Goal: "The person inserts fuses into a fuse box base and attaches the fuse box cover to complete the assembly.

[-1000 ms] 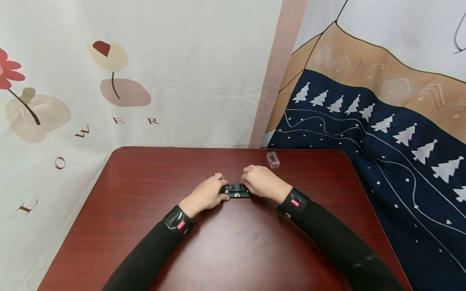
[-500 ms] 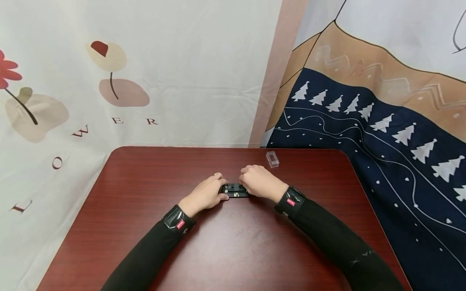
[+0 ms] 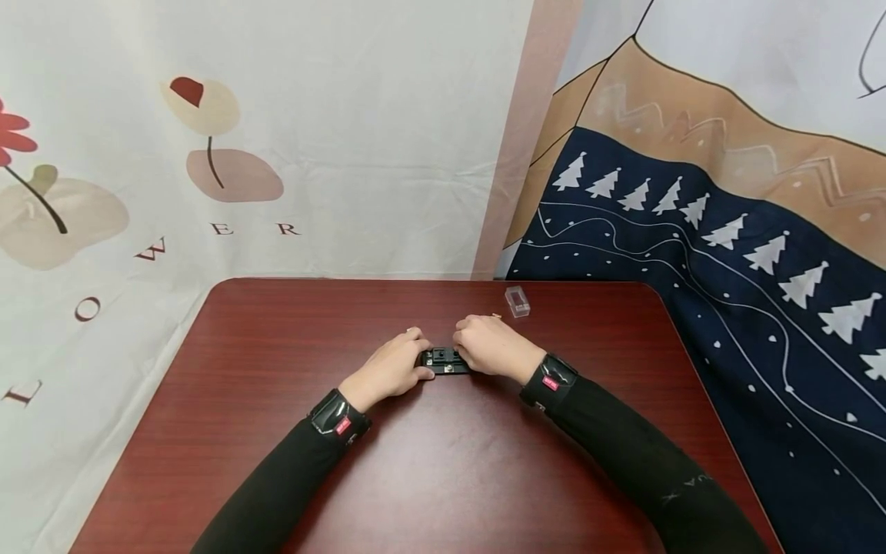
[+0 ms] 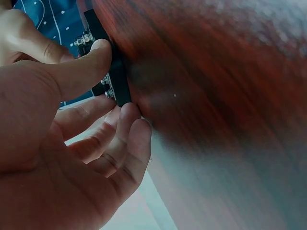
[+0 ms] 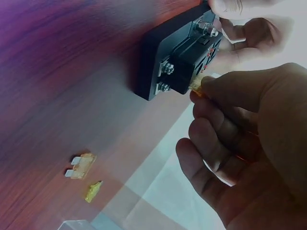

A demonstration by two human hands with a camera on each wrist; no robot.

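Observation:
A black fuse block [image 3: 446, 362] with metal terminal screws rests on the table, between both hands. My left hand [image 3: 391, 369] grips its left end, thumb on the near side and fingers beyond. In the left wrist view that thumb presses against the block's black base [image 4: 120, 84]. At the other end, my right hand [image 3: 497, 348] pinches a yellow blade fuse [image 5: 196, 85] between thumb and index finger. The fuse touches the raised top part of the block in the right wrist view; how deep it sits is hidden by the fingertips.
Two loose blade fuses lie on the table beyond the right hand: an orange-yellow fuse [image 5: 84, 166] with its prongs showing and a yellow fuse [image 5: 93, 191]. A small clear plastic case [image 3: 517, 302] stands near the back edge of the reddish wooden table [image 3: 443, 469].
My right hand has shifted slightly left, covering more of the block's right end. A small loose fuse now shows behind that hand. The left hand keeps its hold.

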